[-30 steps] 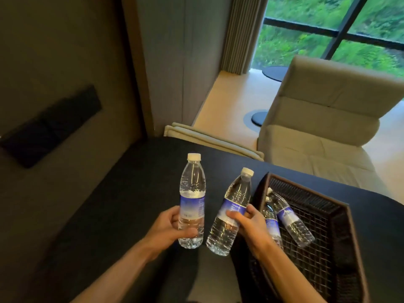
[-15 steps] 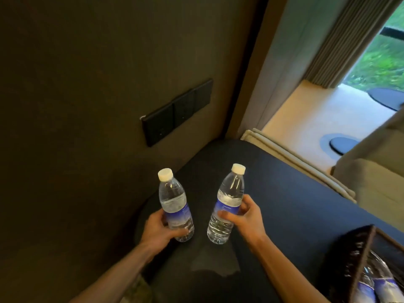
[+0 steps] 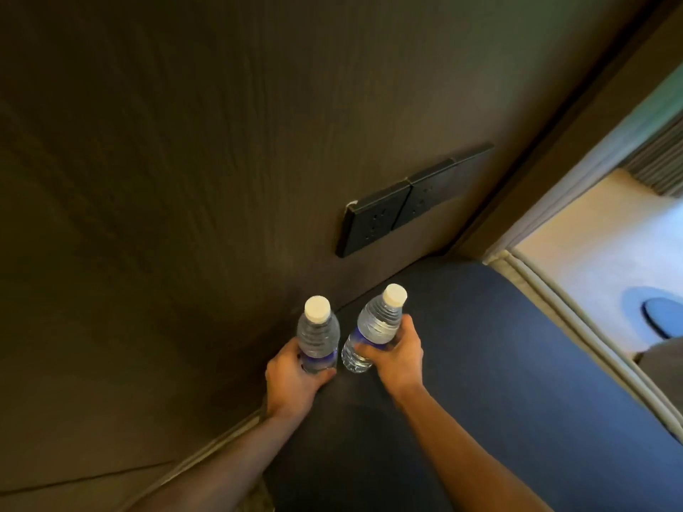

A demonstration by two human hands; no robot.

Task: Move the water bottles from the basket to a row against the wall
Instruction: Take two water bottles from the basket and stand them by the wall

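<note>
A dark brown wall (image 3: pixel 184 179) meets the dark blue surface (image 3: pixel 499 364). At their junction, the left hand (image 3: pixel 292 375) grips one clear white-capped plastic water bottle (image 3: pixel 318 334); the right hand (image 3: pixel 397 354) has fingers (image 3: pixel 369 348) wrapped round another (image 3: pixel 373 327), just beside it.

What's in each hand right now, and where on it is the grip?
Left hand holds one water bottle around its lower body; right hand holds the other bottle around its labelled middle.
</note>
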